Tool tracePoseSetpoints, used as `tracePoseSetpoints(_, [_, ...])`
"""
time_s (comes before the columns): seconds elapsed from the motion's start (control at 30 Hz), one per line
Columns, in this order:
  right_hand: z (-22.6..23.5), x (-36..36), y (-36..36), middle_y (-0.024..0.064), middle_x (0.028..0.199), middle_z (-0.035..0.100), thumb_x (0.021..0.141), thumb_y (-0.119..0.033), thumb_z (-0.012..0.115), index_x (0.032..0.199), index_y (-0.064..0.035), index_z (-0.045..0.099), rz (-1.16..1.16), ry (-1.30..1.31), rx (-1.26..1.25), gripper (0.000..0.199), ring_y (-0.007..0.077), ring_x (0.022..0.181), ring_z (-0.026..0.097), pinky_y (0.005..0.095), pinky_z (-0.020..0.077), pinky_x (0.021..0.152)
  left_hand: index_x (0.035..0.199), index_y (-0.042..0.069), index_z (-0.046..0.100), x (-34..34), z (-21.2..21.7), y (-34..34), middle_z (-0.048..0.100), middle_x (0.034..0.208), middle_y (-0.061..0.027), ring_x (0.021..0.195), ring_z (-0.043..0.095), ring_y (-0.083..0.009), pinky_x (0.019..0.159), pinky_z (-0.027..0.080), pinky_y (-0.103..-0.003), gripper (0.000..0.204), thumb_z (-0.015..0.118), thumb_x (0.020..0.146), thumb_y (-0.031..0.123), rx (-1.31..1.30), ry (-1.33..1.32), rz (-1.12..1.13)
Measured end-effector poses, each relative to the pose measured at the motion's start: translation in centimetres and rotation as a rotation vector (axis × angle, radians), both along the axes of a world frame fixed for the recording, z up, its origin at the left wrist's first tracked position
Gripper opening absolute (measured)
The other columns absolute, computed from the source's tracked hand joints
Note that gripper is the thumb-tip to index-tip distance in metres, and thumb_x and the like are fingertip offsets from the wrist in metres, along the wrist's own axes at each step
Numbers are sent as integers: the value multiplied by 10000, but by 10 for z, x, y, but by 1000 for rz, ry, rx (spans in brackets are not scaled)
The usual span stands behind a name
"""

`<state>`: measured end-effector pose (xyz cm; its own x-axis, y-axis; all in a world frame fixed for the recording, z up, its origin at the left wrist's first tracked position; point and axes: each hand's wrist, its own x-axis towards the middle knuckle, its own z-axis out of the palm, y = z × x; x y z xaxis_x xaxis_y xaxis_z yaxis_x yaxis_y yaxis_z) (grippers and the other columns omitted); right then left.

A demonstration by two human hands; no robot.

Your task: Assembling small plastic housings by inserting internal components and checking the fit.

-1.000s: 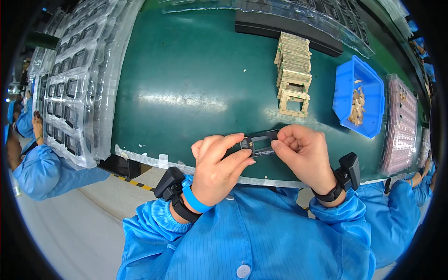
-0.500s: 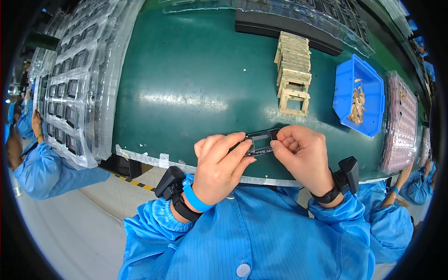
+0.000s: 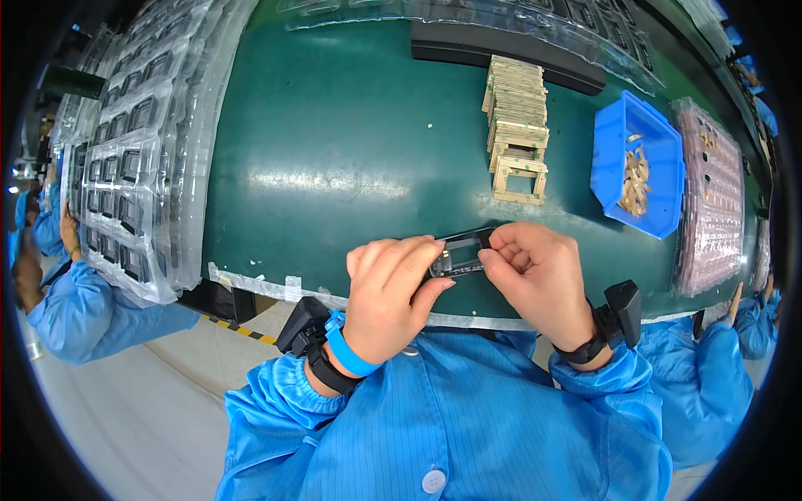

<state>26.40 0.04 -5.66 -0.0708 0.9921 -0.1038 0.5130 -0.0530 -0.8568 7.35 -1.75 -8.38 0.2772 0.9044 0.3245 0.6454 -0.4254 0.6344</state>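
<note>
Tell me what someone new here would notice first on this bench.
Probably the bright blue bin at the right of the green bench, with small tan pieces inside. Left of it lies a long overlapping row of pale frames. Near the front edge, the left hand and right hand hold a black part.

The rectangular black frame (image 3: 459, 270) is before the rectangular beige frames (image 3: 518, 123), which lie left of the oblong blue plastic bin (image 3: 613, 154).
</note>
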Motion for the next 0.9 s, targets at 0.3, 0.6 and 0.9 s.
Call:
tracePoseSetpoints(0.3, [2, 0, -1, 123, 692, 622, 781, -65, 713, 859, 0, 656, 8, -47, 59, 117, 225, 567, 618, 331, 493, 523, 874, 77, 690, -2, -2, 0, 653, 1040, -76, 824, 568, -215, 816, 387, -359, 250, 813, 660, 118, 66, 27, -24])
tracePoseSetpoints(0.6, [15, 1, -2, 170, 785, 631, 844, -39, 633, 948, 21, 662, 67, -212, 135, 123, 347, 684, 625, 390, 493, 595, 1046, 51, 582, 2, 0, -2, 636, 934, -73, 811, 569, -253, 813, 391, -378, 474, 842, 663, 154, -10, -25, 54])
tracePoseSetpoints(0.9, [0, 21, 6, 125, 754, 617, 827, -82, 701, 993, 0, 701, 39, -37, 119, 185, 233, 621, 599, 332, 467, 563, 971, 70, 575, 10, 22, -9, 576, 791, -38, 693, 532, -212, 727, 378, -351, 459, 855, 656, 253, -191, 27, 34])
